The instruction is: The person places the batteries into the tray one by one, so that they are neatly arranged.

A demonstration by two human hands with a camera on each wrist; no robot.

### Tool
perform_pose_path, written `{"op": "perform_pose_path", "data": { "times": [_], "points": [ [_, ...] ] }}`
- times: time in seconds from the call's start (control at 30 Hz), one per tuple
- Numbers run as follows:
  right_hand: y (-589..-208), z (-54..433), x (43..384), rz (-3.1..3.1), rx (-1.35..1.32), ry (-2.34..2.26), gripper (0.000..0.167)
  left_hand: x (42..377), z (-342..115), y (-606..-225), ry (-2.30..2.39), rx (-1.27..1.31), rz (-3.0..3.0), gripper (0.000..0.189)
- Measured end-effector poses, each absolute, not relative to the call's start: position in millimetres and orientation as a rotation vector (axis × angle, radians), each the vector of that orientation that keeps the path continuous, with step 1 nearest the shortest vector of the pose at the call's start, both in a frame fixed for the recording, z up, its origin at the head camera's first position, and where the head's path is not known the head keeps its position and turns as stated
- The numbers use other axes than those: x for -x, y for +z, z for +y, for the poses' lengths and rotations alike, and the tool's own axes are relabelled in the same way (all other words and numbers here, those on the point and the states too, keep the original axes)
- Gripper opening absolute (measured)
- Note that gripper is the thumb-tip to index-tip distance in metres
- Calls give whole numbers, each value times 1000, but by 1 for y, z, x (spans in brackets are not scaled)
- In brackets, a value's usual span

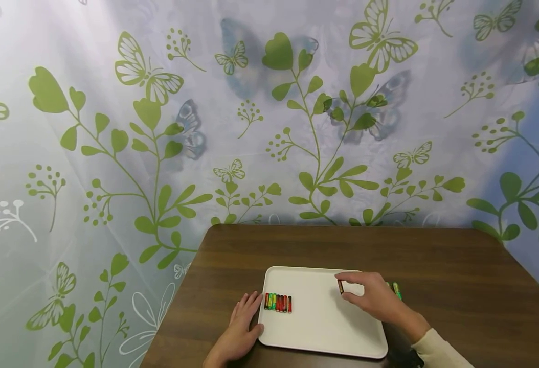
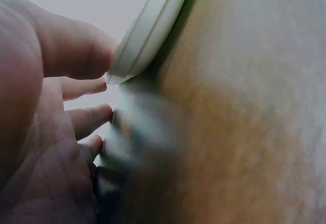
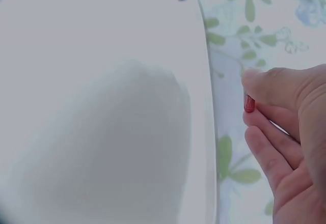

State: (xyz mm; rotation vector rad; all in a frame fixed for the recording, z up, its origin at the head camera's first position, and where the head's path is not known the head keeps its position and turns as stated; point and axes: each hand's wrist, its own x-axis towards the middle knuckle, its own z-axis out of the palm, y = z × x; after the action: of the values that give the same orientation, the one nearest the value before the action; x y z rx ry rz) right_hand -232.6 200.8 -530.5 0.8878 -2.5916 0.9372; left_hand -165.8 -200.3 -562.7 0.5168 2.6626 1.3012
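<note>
A white tray (image 1: pixel 324 327) lies on a brown wooden table (image 1: pixel 458 286). A row of several small red and green batteries (image 1: pixel 277 302) lies at the tray's left side. My right hand (image 1: pixel 371 296) hovers over the tray's right part and pinches a red battery (image 1: pixel 340 286) between thumb and fingers; the right wrist view shows that battery (image 3: pixel 249 103) at my fingertips (image 3: pixel 252 81) above the tray (image 3: pixel 102 107). My left hand (image 1: pixel 239 332) rests flat on the table with straight fingers touching the tray's left edge (image 2: pixel 147 30).
A few green batteries (image 1: pixel 396 290) lie on the table just right of the tray, partly hidden behind my right hand. A leaf-and-butterfly patterned curtain (image 1: pixel 159 128) hangs behind and left of the table. The table's far edge runs along the curtain.
</note>
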Motion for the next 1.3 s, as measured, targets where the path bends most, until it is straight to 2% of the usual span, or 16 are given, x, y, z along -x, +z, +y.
{"op": "perform_pose_path", "data": {
  "times": [0.47,1.03,1.3],
  "points": [
    [-552,140,232,-2599,-946,1057,42,167,-204,-572,1415,-627,2650,72],
    [-565,105,233,-2558,-994,1184,42,170,-204,-574,1386,-563,2673,72],
    [-569,84,229,-2567,-1000,1147,43,175,-208,-593,1428,-583,2701,72]
  ]
}}
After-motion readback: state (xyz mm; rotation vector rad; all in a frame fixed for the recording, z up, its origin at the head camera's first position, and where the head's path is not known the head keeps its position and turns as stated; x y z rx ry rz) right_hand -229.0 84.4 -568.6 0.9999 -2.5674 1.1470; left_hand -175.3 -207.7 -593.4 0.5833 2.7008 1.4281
